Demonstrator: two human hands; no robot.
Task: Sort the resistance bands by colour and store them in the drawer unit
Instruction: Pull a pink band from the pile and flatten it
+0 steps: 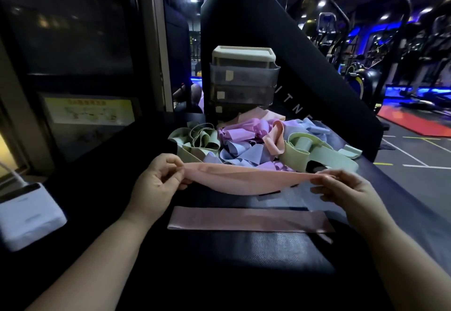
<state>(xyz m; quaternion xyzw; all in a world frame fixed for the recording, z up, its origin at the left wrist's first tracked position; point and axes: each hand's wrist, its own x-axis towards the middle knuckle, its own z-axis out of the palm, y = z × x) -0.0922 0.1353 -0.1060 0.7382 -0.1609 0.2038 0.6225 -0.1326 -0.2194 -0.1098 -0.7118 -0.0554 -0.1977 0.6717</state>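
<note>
Held pink band (246,179); black pad (307,74) reads "ITNE".

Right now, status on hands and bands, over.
Left hand, right hand pinching stretched pink band. Second pink band flat below. Unsorted pile crowds drawer unit front.

A gym by night: exercise machines (366,66) under blue lighting; marked floor (410,149); red mat (415,120).
</note>
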